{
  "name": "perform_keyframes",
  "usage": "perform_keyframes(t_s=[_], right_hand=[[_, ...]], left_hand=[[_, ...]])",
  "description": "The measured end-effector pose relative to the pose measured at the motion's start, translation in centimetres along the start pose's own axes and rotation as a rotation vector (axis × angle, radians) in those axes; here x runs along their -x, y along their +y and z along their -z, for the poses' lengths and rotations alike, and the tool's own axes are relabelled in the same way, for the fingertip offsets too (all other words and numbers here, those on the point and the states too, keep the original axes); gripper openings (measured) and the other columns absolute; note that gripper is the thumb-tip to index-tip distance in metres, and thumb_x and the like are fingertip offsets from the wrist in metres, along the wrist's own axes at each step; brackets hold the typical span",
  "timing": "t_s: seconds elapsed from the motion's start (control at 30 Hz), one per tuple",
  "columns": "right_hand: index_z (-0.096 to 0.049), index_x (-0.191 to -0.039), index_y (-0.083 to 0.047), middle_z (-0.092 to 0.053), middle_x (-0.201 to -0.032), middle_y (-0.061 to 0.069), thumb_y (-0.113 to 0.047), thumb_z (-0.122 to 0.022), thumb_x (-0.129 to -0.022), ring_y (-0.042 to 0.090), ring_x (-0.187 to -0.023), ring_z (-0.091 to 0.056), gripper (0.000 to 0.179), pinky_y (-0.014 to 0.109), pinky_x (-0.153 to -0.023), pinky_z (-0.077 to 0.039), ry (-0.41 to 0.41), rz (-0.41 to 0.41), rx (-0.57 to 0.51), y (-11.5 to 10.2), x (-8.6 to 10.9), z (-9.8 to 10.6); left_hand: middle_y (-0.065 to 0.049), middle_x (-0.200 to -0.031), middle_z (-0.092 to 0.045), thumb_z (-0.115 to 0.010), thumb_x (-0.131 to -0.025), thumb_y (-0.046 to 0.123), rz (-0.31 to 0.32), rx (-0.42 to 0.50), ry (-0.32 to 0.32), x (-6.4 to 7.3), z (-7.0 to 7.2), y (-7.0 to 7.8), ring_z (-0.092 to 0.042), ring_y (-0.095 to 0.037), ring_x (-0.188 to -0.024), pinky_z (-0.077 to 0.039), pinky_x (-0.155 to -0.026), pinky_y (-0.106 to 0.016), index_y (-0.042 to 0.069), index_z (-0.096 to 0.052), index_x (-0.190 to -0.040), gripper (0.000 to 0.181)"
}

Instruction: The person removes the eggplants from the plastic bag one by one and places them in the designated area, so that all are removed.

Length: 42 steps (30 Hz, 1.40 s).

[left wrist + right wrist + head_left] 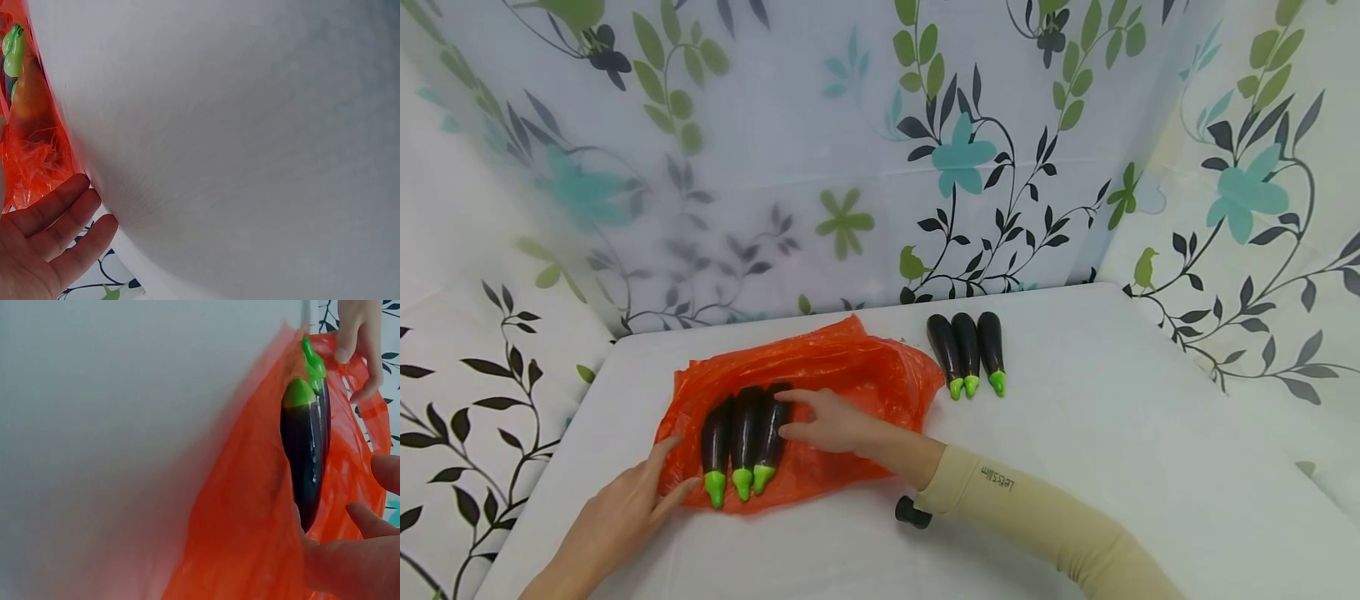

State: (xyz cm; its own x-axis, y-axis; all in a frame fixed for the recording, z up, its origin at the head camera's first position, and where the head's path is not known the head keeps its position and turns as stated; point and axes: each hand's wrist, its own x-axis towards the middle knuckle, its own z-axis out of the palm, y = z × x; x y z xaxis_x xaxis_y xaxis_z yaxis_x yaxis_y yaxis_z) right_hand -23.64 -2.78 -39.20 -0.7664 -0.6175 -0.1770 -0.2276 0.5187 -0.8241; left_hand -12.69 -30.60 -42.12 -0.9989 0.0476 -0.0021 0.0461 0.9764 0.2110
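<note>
Three dark purple eggplants [746,437] with bright green stem ends lie side by side on an orange-red plastic bag [880,379], which is spread on the white table. At the bag's left edge is my left hand [621,508], its thumb and fingers spread apart and touching the plastic. My right hand [835,421] is over the bag, with extended fingers at the upper part of the rightmost eggplant [772,433]. In the right wrist view, its thumb and fingers [369,522] stand apart around the lower end of an eggplant [304,447]. Bag folds hide part of the fruit there.
Three more eggplants [967,350] lie in a row on the table's far side, right of the bag. A small black cylindrical object [913,512] is under my right forearm. Patterned curtains [850,167] with leaves and flowers surround the white table [1112,417].
</note>
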Motion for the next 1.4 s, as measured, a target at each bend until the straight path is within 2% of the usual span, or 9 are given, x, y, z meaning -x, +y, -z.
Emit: perform_keyframes(t_s=[0.1, 0.27, 0.4, 0.8, 1.07, 1.4], right_hand=[[-0.05, -0.143, -0.03, -0.053, -0.137, -0.001, -0.029, -0.069, -0.092, 0.02, -0.119, -0.048, 0.054, 0.03, -0.085, -0.053, 0.013, -0.005, -0.003, 0.1, -0.4, -0.5], [-0.05, -0.142, -0.03, -0.054, -0.136, -0.002, -0.028, -0.069, -0.092, 0.018, -0.119, -0.049, 0.054, 0.034, -0.09, -0.052, 0.025, -0.027, -0.018, 0.1, -1.0, -1.0], [-0.051, -0.142, -0.032, -0.054, -0.136, -0.003, -0.028, -0.069, -0.091, 0.017, -0.12, -0.048, 0.054, 0.036, -0.092, -0.052, 0.035, -0.043, -0.006, 0.0, -1.2, -1.3], [-0.049, -0.143, -0.034, -0.055, -0.134, -0.005, -0.03, -0.07, -0.09, 0.015, -0.116, -0.049, 0.057, 0.033, -0.09, -0.052, 0.006, -0.055, 0.034, 0.1, -1.6, -1.6], [-0.049, -0.142, -0.037, -0.059, -0.119, -0.004, -0.031, -0.07, -0.09, 0.01, -0.099, -0.05, 0.056, 0.025, -0.077, -0.05, -0.017, -0.062, 0.114, 0.1, -1.6, -1.8], [-0.048, -0.143, -0.038, -0.056, -0.118, -0.004, -0.032, -0.069, -0.091, 0.01, -0.098, -0.048, 0.057, 0.025, -0.077, -0.048, -0.046, -0.037, 0.191, 0.2, -1.7, -2.1]], left_hand=[[-0.031, -0.111, -0.062, -0.055, -0.089, 0.065, 0.005, -0.001, -0.011, 0.0, 0.0, 0.0, -0.062, -0.046, -0.095, -0.053, -0.075, -0.061, 0.001, -0.034, -0.141, 0.086], [-0.032, -0.112, -0.061, -0.054, -0.088, 0.067, 0.014, -0.004, -0.028, -0.1, 0.1, 0.0, -0.061, -0.047, -0.096, -0.053, -0.075, -0.061, 0.0, -0.034, -0.141, 0.088], [-0.031, -0.111, -0.061, -0.055, -0.088, 0.066, 0.007, -0.002, -0.012, 0.0, 0.1, 0.0, -0.062, -0.046, -0.096, -0.053, -0.075, -0.061, 0.001, -0.034, -0.141, 0.087], [-0.029, -0.108, -0.063, -0.057, -0.089, 0.063, -0.004, 0.003, -0.006, -0.1, 0.1, 0.1, -0.063, -0.044, -0.092, -0.053, -0.074, -0.061, 0.001, -0.034, -0.14, 0.083], [-0.028, -0.107, -0.064, -0.057, -0.089, 0.063, -0.006, 0.017, -0.007, -0.2, 0.1, 0.0, -0.063, -0.043, -0.092, -0.053, -0.074, -0.061, 0.001, -0.034, -0.139, 0.082], [-0.029, -0.109, -0.063, -0.055, -0.088, 0.066, 0.006, 0.013, -0.023, -0.2, 0.1, 0.0, -0.062, -0.045, -0.095, -0.053, -0.075, -0.061, 0.001, -0.034, -0.14, 0.085]])
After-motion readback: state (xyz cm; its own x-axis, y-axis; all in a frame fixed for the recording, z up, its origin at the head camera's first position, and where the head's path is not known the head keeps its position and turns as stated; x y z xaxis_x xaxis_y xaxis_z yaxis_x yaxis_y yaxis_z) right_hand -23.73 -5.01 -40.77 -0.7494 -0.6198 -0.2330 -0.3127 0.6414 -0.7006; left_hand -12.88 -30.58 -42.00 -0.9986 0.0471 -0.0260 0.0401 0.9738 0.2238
